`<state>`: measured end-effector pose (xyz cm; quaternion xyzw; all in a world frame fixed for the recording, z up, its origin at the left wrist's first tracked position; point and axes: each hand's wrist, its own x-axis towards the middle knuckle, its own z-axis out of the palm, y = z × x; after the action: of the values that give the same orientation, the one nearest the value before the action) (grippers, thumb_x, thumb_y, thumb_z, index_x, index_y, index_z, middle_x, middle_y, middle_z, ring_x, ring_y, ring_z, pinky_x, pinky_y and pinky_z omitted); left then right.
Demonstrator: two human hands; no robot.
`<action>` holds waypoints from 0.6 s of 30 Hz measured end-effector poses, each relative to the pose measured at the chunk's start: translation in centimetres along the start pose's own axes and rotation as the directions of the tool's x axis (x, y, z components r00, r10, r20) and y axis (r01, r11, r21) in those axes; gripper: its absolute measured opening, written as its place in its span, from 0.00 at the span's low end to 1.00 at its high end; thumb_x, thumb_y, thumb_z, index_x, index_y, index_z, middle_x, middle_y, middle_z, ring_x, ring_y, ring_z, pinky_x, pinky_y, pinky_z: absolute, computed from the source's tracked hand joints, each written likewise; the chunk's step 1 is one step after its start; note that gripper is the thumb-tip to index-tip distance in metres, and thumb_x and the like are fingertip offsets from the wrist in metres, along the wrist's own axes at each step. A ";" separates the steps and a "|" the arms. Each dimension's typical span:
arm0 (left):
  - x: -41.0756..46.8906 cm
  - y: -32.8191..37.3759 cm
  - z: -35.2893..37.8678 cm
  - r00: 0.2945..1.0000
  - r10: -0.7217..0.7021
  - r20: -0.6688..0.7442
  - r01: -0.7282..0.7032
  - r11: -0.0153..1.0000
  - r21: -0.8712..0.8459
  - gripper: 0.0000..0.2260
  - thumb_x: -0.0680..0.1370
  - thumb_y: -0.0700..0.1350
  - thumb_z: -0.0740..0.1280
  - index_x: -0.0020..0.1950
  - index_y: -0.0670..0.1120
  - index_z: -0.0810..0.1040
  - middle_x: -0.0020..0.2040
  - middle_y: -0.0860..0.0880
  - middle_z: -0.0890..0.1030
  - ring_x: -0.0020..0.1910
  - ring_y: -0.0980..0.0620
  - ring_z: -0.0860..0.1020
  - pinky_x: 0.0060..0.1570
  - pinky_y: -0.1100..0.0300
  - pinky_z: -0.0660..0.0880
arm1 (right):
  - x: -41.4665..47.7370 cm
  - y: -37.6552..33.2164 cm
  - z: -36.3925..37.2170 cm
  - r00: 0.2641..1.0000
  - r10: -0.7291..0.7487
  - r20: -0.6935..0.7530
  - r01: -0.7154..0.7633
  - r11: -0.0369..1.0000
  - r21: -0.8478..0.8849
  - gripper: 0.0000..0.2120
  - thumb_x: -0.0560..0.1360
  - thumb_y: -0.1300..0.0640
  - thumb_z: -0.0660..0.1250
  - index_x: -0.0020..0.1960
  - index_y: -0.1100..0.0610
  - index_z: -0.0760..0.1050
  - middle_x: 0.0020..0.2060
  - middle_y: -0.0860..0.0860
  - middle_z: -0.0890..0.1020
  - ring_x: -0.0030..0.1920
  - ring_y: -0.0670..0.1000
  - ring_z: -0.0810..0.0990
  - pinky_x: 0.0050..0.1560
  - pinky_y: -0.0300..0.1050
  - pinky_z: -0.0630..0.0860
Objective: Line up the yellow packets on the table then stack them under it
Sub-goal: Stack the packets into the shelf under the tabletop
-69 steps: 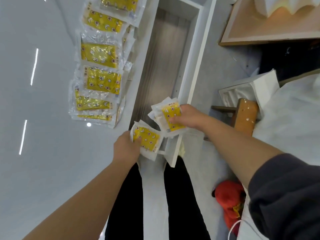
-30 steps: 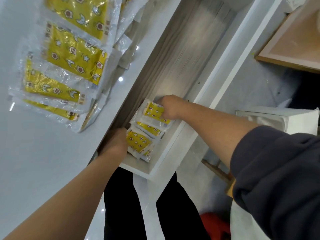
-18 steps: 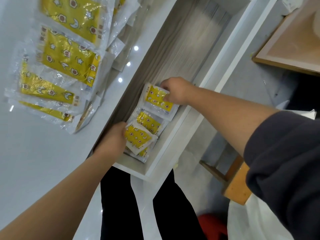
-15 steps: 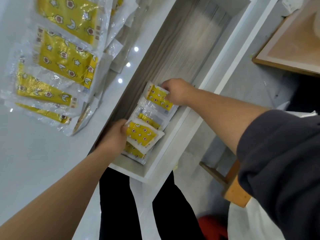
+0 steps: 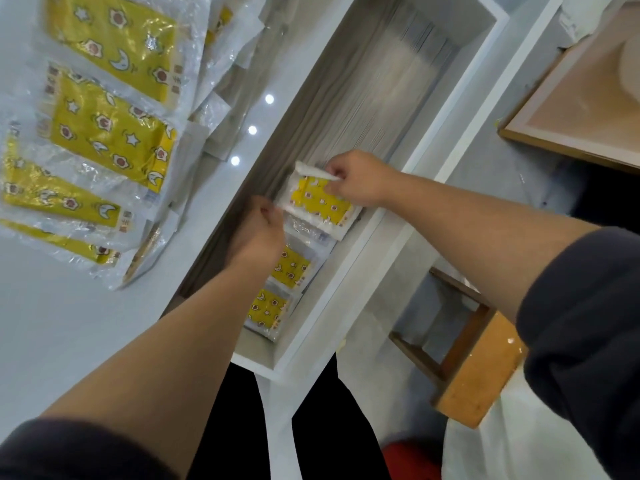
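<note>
A yellow packet (image 5: 318, 202) in clear wrap lies tilted on the wood-grain shelf (image 5: 363, 98) under the white table (image 5: 52, 323). My right hand (image 5: 360, 181) pinches its far top edge. My left hand (image 5: 256, 233) has its curled fingers at the packet's left edge and appears to hold it. Nearer me on the shelf lie two more yellow packets (image 5: 291, 268), one partly over the other (image 5: 266, 311). Several larger-looking yellow packets (image 5: 110, 133) lie in an overlapping row on the table at the left.
The shelf has a white front rim (image 5: 346, 289) and a far end wall. A wooden stool (image 5: 478, 368) stands on the floor at the right, a wooden board (image 5: 571, 109) lies beyond it, and something red (image 5: 408, 459) sits by my legs.
My left hand let go of its packet, which now lies on the shelf, and moved up to the left edge of the packet my right hand holds. Earlier both hands carried packets down to the shelf.
</note>
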<state>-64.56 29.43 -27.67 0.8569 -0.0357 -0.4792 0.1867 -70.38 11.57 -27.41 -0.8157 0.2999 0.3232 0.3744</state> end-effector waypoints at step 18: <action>1.3 -0.7 2.0 0.974 0.228 0.006 -0.216 0.912 0.350 0.26 0.79 0.36 0.60 0.71 0.60 0.62 0.68 0.52 0.61 0.55 0.48 0.72 0.42 0.54 0.74 | 3.1 1.7 -1.1 0.939 0.120 -0.321 -0.206 0.947 -0.246 0.13 0.76 0.62 0.61 0.59 0.55 0.75 0.56 0.55 0.75 0.56 0.57 0.76 0.44 0.48 0.73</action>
<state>-65.66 29.22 -29.93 0.8750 -0.2136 -0.4259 0.0860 -69.39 9.00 -29.92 -0.8716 0.3727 0.2637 0.1784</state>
